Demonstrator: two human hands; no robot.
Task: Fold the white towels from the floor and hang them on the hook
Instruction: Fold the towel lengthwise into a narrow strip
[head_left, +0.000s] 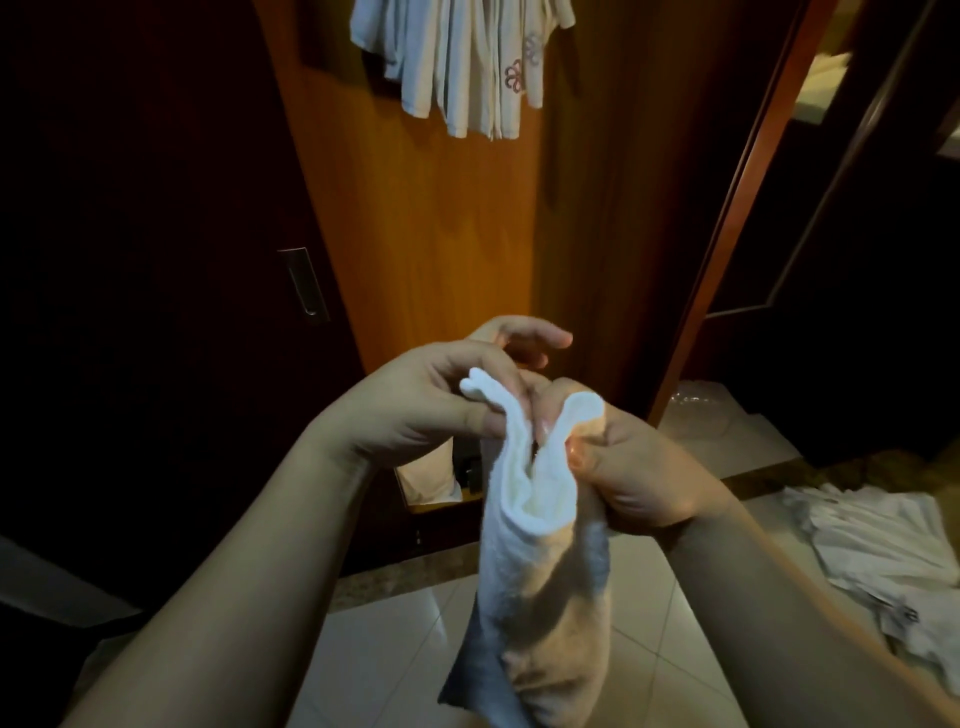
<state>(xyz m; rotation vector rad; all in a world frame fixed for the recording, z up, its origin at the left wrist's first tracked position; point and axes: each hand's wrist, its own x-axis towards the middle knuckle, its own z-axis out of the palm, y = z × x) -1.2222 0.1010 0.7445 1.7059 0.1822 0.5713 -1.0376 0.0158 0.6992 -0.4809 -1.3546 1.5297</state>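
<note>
A person is holding a white towel (540, 561) up in front of the chest, both hands meeting at its top edge. The left hand (431, 400) is pinching one folded corner between thumb and fingers; the right hand (639, 467) is gripping the other corner with curled fingers, and the cloth is hanging down between the forearms over the tiled floor (675, 597).

Far ahead, towels (462, 62) (one with a flower stitched on it) are hanging against the wooden panel (441, 234); the hook itself is lying out of view. A dark door (156, 208) is standing at the left with its recessed handle (304, 283). A heap of white towels (878, 551) is lying on the floor at the right, near the right forearm. Another pale bundle (711, 421) is sitting farther off by the door frame (737, 182). Open tile is showing near the person, between the arms.
</note>
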